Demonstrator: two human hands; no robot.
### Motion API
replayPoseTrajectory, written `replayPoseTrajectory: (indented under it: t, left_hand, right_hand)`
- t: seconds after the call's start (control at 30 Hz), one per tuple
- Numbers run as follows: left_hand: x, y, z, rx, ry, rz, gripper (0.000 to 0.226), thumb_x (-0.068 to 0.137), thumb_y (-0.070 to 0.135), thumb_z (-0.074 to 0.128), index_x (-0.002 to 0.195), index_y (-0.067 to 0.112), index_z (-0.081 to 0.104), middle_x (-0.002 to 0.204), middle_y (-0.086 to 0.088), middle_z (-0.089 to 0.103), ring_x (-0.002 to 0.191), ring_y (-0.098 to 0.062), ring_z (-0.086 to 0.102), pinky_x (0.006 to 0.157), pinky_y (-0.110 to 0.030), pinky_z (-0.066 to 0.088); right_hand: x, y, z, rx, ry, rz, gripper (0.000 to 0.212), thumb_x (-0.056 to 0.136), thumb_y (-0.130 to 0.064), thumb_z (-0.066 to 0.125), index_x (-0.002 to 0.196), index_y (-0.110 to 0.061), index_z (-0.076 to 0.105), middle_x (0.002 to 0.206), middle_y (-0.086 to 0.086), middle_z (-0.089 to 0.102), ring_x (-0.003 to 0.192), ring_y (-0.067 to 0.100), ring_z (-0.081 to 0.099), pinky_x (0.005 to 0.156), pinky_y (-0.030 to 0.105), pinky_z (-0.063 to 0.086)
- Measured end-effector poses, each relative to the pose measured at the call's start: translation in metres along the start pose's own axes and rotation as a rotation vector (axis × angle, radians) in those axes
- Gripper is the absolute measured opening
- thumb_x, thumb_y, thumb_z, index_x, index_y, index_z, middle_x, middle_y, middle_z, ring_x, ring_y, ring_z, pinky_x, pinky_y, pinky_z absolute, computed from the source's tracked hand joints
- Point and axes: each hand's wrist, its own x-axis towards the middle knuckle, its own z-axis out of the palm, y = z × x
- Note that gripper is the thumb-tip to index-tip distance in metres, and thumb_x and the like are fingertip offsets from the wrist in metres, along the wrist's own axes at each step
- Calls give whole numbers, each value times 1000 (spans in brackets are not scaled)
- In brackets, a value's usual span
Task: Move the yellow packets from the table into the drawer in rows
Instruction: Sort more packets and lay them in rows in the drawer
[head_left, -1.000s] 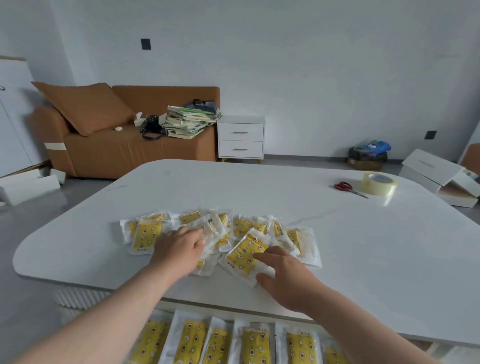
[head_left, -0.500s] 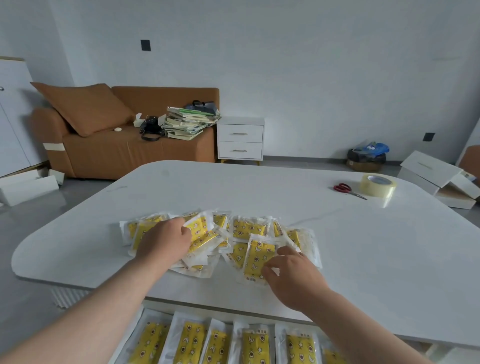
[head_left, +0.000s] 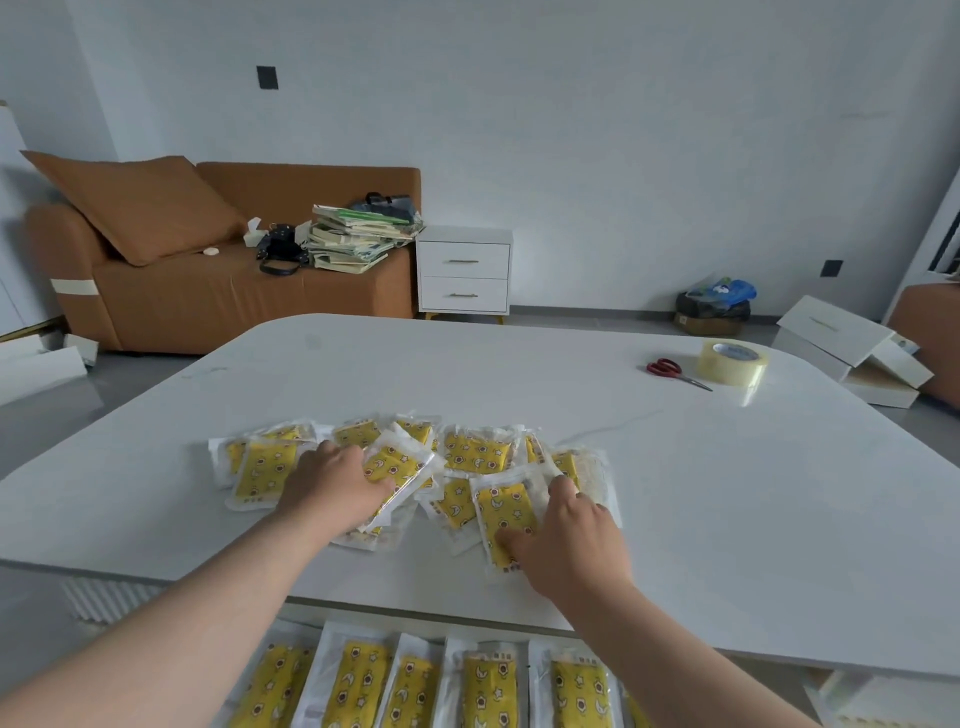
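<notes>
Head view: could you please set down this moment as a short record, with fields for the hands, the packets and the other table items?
left hand: grips a tilted packet over the pile
right hand: pinches the front packet, thumb on its face
pile: yellow packets, overlapping, on the table
drawer row: at least five packets side by side
far right: red scissors beside tape roll
</notes>
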Motion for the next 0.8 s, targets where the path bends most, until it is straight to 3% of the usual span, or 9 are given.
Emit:
replayPoseTrajectory:
  t: [0.07,0.2,0.27,0.37,0.5,0.53,0.67,0.73,0.8]
  left_hand:
    - [-1,3,-1,50,-17,-3,59,84,57,53,127,17,51,130,-5,51,122,-28,48,96,-36,42]
    - [0,0,-5,73,-51,-39,58,75,61,64,111,17,55,122,-7,53,114,-28,52,93,-36,46]
    - [-2,0,-10,6,-53,-62,51,73,56,69,102,16,55,113,-5,55,105,-26,55,86,-35,48]
    - [-4,2,-16,-174,-18,-85,40,74,43,74,93,15,52,104,-4,58,92,-24,56,73,-32,46]
    - [-4,-4,-18,-346,-53,-141,63,76,37,75,128,12,48,128,-5,54,111,-27,54,87,-35,47]
    - [-4,-5,-18,-392,-65,-159,65,76,35,76,129,11,47,128,-4,54,111,-27,54,87,-35,47]
    - [-7,-7,-17,-606,-92,-168,24,79,21,73,94,10,60,94,-8,66,84,-25,61,67,-30,45]
    - [-9,-7,-16,-697,-107,-142,9,81,14,71,86,12,64,85,-9,68,77,-23,61,64,-28,44]
    - [-10,-9,-17,-748,-117,-164,8,82,13,71,86,13,65,85,-8,67,76,-21,61,65,-28,44]
  right_hand:
    - [1,-1,0,93,-9,45,51,81,-51,66,110,-19,37,103,1,60,102,25,56,72,31,41]
    - [9,4,-7,246,-61,136,34,84,-30,67,109,-16,49,88,-3,53,87,21,57,66,28,44]
    - [14,9,-10,294,-77,148,19,83,-22,66,97,-16,55,79,-4,52,74,19,57,58,26,44]
    - [18,13,-7,311,-86,147,13,83,-15,61,83,-16,48,74,-4,51,61,14,46,49,24,37]
    - [22,10,-8,407,-102,154,20,84,-6,48,98,-20,47,84,-1,58,70,18,56,51,24,42]
    - [25,9,-12,429,-103,145,23,85,-5,45,102,-20,48,84,-2,58,70,17,58,50,23,42]
    - [53,-4,-30,376,-83,14,20,85,-6,47,90,-8,66,72,2,59,61,18,51,52,23,39]
    - [74,-15,-34,335,-93,-52,19,87,-8,51,88,-11,70,74,2,62,67,21,56,58,26,45]
    - [94,-26,-32,281,-107,-111,20,90,-11,53,91,-16,72,82,1,66,78,23,62,66,29,51]
